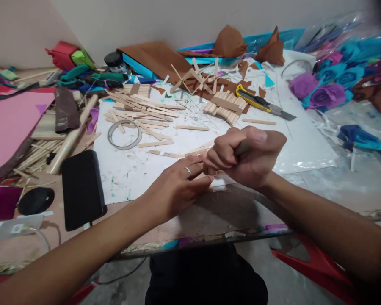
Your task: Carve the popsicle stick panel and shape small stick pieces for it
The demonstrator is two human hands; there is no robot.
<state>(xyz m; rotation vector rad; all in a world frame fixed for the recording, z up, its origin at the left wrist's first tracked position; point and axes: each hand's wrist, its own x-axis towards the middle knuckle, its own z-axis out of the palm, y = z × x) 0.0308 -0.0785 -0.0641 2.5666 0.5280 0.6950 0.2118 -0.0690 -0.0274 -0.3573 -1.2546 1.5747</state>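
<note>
My left hand [179,183], with a ring on one finger, is at the near edge of the white sheet [120,180]. Its thumb and fingers close around a small piece of wooden craft stick [215,172], mostly hidden by the hands. Curled tightly with the thumb on top, my right hand [249,154] meets the left fingertips; whatever is inside it is hidden. Just beyond the hands lie a craft stick [166,153] with a pale mark and another craft stick [200,149], partly covered by my fingers.
Loose craft sticks [146,111], a tape roll [108,134], a banded stick bundle [225,106] and a yellow box cutter [257,99] with its blade out lie beyond. A phone [82,190] lies left; paper flowers [328,94] are right.
</note>
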